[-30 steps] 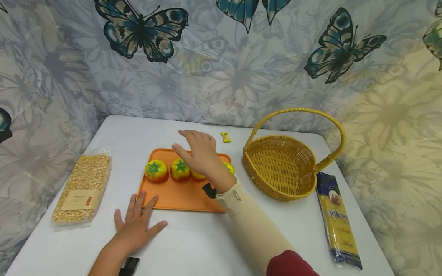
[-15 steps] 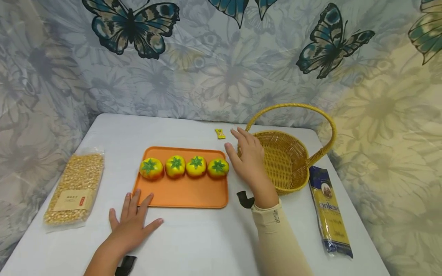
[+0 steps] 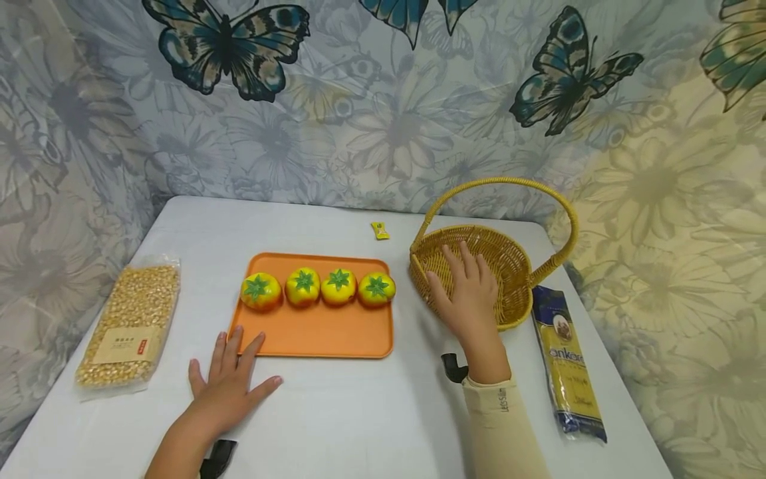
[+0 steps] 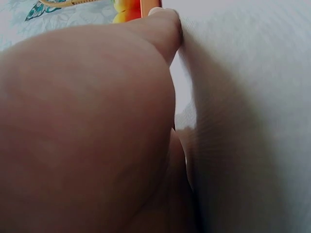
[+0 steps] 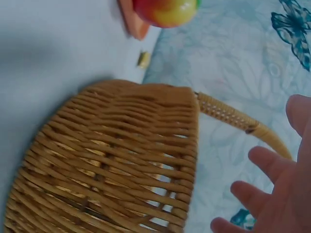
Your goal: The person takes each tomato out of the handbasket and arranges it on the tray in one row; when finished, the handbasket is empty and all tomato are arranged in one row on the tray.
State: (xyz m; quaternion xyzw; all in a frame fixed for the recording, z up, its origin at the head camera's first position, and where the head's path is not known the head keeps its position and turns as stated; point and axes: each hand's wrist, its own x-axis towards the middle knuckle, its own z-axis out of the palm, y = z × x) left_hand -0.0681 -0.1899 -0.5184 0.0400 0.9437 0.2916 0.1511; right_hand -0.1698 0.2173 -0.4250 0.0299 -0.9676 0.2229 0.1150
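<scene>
My left hand (image 3: pixel 226 392) lies with spread, straight fingers on the white table, fingertips at the near left edge of the orange tray (image 3: pixel 317 339). Over the near side of a wicker basket (image 3: pixel 514 279) my right hand (image 3: pixel 469 299) hovers, fingers extended and holding nothing. In the right wrist view its fingertips (image 5: pixel 265 158) show above the basket's woven wall (image 5: pixel 112 160), and the arched handle (image 5: pixel 228 116) rises beyond. Several yellow-orange toy persimmons with green leaf tops, one the rightmost persimmon (image 3: pixel 376 290), sit in a row on the tray.
A clear bag of corn kernels (image 3: pixel 128 319) lies at the left. Right of the basket lies a blue and yellow packet (image 3: pixel 568 372). A small yellow wrapped candy (image 3: pixel 380 231) is near the back edge, before a butterfly-print cloth (image 3: pixel 371 133).
My right hand has moved right, from above the persimmons to over the basket, uncovering the row on the tray. My left hand stays in place; the head view has shifted slightly.
</scene>
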